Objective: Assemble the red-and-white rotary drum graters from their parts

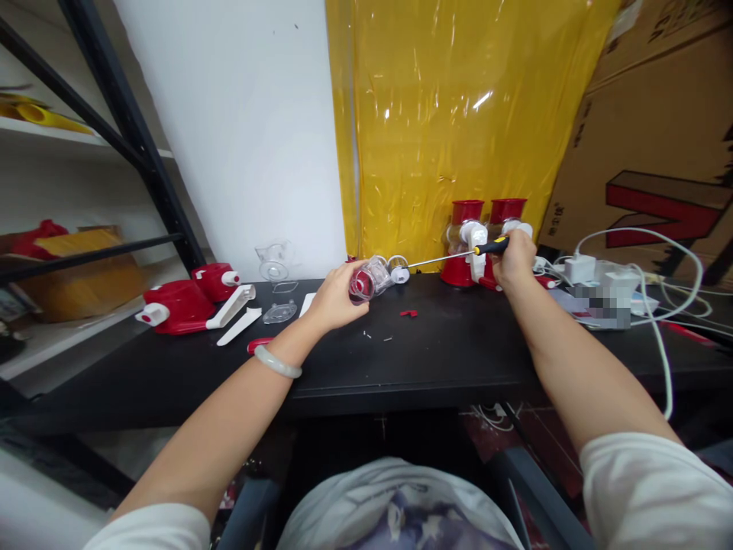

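Note:
My left hand [334, 299] is closed round a small part of clear, red and white plastic [372, 276], held just above the black table [401, 359]. My right hand [514, 258] grips the black and yellow handle of a screwdriver [458, 255]. Its metal shaft runs left, and the tip meets the white end of the part. A pale bangle [277, 362] sits on my left wrist.
Two assembled red, clear and white units [484, 237] stand behind my right hand. Red housings [183, 302], white pieces [237, 317] and clear covers [279, 312] lie at the left. White chargers and cables [618, 283] lie at the right. A small red bit [408, 312] and screws lie mid-table.

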{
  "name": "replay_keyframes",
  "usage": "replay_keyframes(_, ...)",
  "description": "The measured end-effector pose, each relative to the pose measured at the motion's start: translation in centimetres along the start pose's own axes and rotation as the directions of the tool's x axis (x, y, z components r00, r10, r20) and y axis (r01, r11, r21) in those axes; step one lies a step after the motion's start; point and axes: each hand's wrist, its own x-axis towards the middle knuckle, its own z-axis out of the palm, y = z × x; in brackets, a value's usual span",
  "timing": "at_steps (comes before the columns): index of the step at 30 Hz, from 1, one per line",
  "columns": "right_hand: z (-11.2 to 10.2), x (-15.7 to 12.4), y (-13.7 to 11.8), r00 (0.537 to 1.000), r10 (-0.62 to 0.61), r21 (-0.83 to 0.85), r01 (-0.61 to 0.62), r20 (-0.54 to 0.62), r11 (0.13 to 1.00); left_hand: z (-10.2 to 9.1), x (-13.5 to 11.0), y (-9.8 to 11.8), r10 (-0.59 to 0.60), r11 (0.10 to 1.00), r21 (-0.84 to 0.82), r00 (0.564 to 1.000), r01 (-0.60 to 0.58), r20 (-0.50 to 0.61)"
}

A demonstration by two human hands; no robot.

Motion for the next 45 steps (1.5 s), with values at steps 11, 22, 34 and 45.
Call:
replay_keyframes(11, 1.0, -1.0, 0.0, 0.990, 0.013, 0.007, -0.012, -0.144, 1.000, -0.1, -0.1, 0.2, 0.030, 1.000, -0.002, 0.998, -0.030, 0.046)
replay_keyframes(22, 1.4, -2.0, -1.1, 0.997, -0.009, -0.014, 0.008, -0.076, 1.000, -0.2, -0.1, 0.5, 0.031, 0.999, -0.014, 0.997, -0.030, 0.067)
replay_keyframes(34, 1.9, -2.8, -1.5, 0.988, 0.107, 0.043, -0.103, -0.111, 0.994, -0.3, -0.2, 0.6, 0.067, 0.998, -0.027, 0.995, -0.065, 0.076)
replay_keyframes(45, 2.4, -3.5, -1.6, 0.992, 0.090, 0.014, -0.089, -0.083, 0.996, -0.3, -0.2, 0.7, 0.073, 0.997, -0.034, 0.993, -0.070, 0.093)
